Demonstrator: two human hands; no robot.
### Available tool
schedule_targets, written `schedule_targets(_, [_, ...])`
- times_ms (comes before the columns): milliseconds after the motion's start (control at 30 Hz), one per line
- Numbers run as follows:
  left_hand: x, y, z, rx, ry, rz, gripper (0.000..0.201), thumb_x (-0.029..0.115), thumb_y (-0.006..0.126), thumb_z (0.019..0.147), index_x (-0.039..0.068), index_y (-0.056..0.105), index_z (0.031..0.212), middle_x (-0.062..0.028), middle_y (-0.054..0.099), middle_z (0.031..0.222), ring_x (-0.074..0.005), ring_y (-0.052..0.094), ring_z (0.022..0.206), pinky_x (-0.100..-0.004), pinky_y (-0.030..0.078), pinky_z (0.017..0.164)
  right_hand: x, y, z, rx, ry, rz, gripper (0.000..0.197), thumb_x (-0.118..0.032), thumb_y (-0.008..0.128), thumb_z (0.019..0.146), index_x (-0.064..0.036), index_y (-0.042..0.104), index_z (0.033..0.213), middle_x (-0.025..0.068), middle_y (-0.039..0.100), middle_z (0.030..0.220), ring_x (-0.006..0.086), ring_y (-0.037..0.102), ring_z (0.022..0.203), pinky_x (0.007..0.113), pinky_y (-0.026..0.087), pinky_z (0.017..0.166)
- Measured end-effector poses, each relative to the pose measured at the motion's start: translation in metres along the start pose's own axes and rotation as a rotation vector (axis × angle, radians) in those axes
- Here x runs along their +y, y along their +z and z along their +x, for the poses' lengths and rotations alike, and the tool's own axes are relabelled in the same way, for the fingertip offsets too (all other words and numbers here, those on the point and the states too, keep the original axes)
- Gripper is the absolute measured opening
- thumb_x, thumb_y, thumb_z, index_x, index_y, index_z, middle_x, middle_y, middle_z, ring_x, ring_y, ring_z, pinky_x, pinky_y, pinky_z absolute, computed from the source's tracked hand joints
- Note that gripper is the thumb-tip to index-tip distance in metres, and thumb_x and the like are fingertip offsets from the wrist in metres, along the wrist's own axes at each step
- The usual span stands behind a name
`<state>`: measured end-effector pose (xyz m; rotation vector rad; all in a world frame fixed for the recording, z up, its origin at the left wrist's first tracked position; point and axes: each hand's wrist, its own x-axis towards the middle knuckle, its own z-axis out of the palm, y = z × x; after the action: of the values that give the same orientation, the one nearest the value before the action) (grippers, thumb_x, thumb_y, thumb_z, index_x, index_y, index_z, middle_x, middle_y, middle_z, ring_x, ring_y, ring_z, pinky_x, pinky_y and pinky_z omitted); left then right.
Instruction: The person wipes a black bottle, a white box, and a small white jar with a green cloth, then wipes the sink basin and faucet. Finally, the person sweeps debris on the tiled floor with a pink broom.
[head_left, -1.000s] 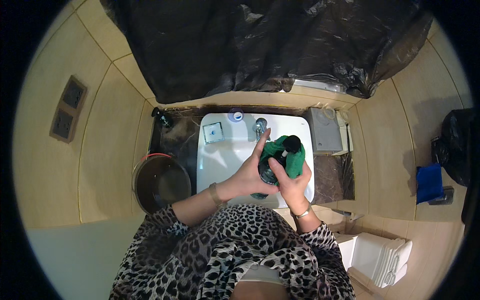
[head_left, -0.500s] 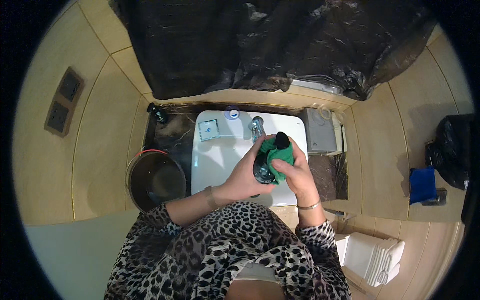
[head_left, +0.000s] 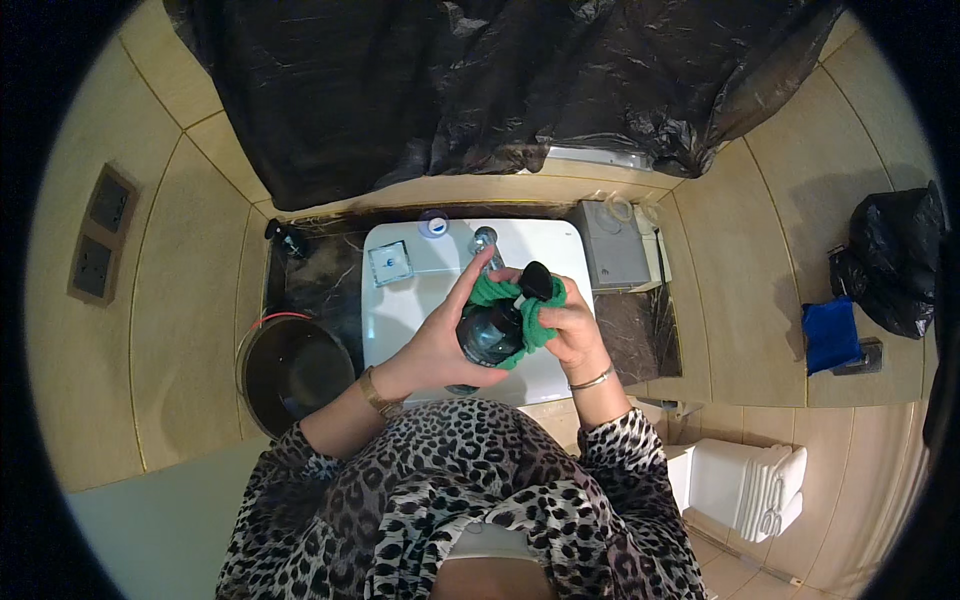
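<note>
Over the white washbasin (head_left: 400, 318), my left hand (head_left: 435, 345) grips a dark, see-through pump bottle (head_left: 488, 335), which is tilted. Its black pump head (head_left: 537, 281) points up toward the right. A green cloth (head_left: 541, 327) is wrapped partly around the bottle. My right hand (head_left: 577, 331) pinches this cloth against the bottle's right side, near the pump. The chrome tap (head_left: 484, 242) stands just beyond my fingers. Part of the bottle's far side is hidden by the cloth and my fingers.
Left of the basin stands a dark bucket (head_left: 297, 374); another dark pump bottle (head_left: 287, 239) is in the back corner. A square dish (head_left: 390, 263) and a round purple-white item (head_left: 433, 224) sit on the rim. A grey box (head_left: 612, 248) is at the right, folded white towels (head_left: 770, 490) lower down.
Both hands and the bottle appear shifted slightly left, along with the whole view. The bottle has turned, showing more of its dark side, and the cloth has slid toward the right and back.
</note>
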<state>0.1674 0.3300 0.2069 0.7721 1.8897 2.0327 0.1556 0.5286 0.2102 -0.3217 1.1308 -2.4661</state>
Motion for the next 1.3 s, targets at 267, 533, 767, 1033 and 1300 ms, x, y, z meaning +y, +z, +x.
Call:
schedule_targets(267, [-0.010,0.005,-0.005,0.290,0.020,0.572,0.112,0.011,0.080,0.060,0.006,0.014,0.150,-0.0215,0.041,0.136,-0.0359,0.045,0.125,-0.0414,0.040,0.101,0.050,0.065,0.003,0.623,-0.265,-0.654,0.027,-0.010,0.066,0.089,0.0012,0.052,0.109,0.0103,0.060,0.106,0.0126,0.056,0.093,0.028,0.048,0.080])
schedule_targets(533, [-0.015,-0.006,-0.015,0.264,-0.039,0.155,0.103,0.006,0.078,0.059,0.003,0.025,0.147,-0.0185,0.046,0.136,-0.0285,0.050,0.123,-0.0349,0.042,0.100,0.062,0.034,-0.012,0.314,-0.445,-0.532,0.034,-0.002,0.063,0.084,0.0005,0.053,0.117,0.0152,0.050,0.135,0.0210,0.048,0.120,0.033,0.040,0.101])
schedule_targets(767, [-0.014,0.000,-0.014,0.334,0.151,0.603,0.100,0.009,0.080,0.057,0.001,0.029,0.142,-0.0222,0.037,0.140,-0.0381,0.040,0.130,-0.0411,0.039,0.106,0.055,0.054,-0.005,0.428,-0.204,-0.686,0.044,-0.011,0.060,0.092,0.0002,0.042,0.129,0.0105,0.055,0.117,0.0159,0.052,0.106,0.029,0.043,0.091])
schedule_targets(1033, [-0.024,0.001,-0.022,0.247,0.022,0.147,0.109,0.016,0.086,0.063,0.002,0.019,0.148,-0.0175,0.038,0.144,-0.0254,0.042,0.131,-0.0353,0.036,0.107,0.066,0.038,-0.035,0.178,-0.583,-1.154,0.058,-0.024,0.059,0.086,0.0032,0.041,0.135,0.0284,0.034,0.144,0.0403,0.036,0.133,0.044,0.032,0.108])
schedule_targets(1300, [-0.016,0.011,-0.020,0.109,0.171,0.398,0.093,0.016,0.079,0.061,0.004,0.033,0.141,-0.0221,0.029,0.148,-0.0367,0.031,0.138,-0.0435,0.030,0.112,0.048,0.044,-0.017,0.624,-0.172,-0.213,0.039,-0.029,0.053,0.098,-0.0025,0.050,0.126,0.0061,0.056,0.114,0.0133,0.054,0.105,0.028,0.045,0.090])
